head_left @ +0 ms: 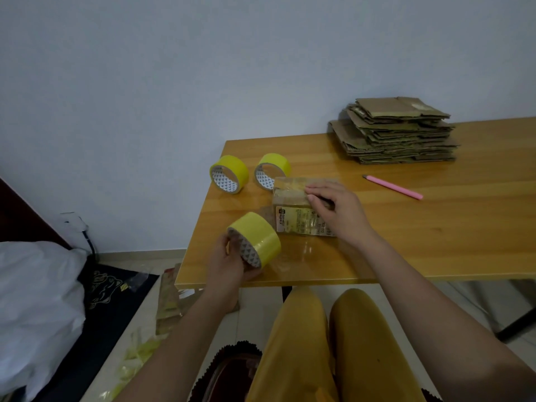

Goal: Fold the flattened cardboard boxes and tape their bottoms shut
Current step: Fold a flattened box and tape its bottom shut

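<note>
Left hand (229, 265) gripping yellow tape roll (255, 239) at near left table (435, 227) edge. Right hand (336, 210) flat, fingers straight, pressing small folded box (295, 216) just right of roll. Flattened box stack (397, 132) at far right.

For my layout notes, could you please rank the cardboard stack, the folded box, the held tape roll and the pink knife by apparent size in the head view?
1. cardboard stack
2. folded box
3. held tape roll, though nearness to the camera may flatter it
4. pink knife
</note>
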The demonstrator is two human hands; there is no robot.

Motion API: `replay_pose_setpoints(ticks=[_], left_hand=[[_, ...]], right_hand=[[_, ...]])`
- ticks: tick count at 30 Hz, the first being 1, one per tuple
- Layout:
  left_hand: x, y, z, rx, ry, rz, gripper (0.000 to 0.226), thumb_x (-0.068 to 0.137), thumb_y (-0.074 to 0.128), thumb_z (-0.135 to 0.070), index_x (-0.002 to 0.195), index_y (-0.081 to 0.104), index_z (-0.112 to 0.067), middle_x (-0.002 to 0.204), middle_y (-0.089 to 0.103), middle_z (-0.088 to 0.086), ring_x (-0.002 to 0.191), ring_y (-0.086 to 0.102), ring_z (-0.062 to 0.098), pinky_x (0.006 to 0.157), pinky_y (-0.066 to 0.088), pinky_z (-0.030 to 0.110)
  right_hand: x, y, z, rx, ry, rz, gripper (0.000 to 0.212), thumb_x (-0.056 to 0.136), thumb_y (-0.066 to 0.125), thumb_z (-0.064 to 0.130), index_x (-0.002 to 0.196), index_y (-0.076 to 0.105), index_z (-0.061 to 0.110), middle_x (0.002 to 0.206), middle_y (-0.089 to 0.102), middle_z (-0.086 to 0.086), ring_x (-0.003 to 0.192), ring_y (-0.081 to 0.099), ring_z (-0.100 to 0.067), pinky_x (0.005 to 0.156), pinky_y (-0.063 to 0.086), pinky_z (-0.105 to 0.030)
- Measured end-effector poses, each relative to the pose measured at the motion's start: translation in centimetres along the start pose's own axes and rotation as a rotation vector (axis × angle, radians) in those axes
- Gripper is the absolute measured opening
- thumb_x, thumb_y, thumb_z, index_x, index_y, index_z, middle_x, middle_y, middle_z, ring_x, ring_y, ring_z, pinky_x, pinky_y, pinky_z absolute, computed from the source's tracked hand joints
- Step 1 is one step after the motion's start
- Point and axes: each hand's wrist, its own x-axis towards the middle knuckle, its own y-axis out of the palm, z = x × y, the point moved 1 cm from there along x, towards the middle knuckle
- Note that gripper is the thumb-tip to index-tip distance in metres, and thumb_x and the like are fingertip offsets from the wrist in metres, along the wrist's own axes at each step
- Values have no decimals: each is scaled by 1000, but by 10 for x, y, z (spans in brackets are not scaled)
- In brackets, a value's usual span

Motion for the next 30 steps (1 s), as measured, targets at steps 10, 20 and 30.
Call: replay_pose_setpoints(ticks=[10,20,30], left_hand=[[6,9,-4,67,185,-63,20,104,36,-32,114,53,-29,114,62,8,96,67,29,59,61,42],[20,43,-73,-194,238,62,25,105,42,-12,128,50,-10,110,66,21,78,72,28,57,57,33],[45,99,-114,-367,102,231,26,104,42,-10,130,46,-10,96,63,18,66,71,28,55,58,31]], right_hand=[[2,-2,-2,5,29,42,24,94,63,23,115,71,15,118,68,4,109,53,0,105,40,-32],[6,-4,-3,33,69,88,23,95,62,22,114,72,15,116,69,3,110,58,-10,98,47,-33],[12,-35,12,432,465,213,55,104,22,50,109,71,25,107,66,11,100,59,-2,80,43,-22]])
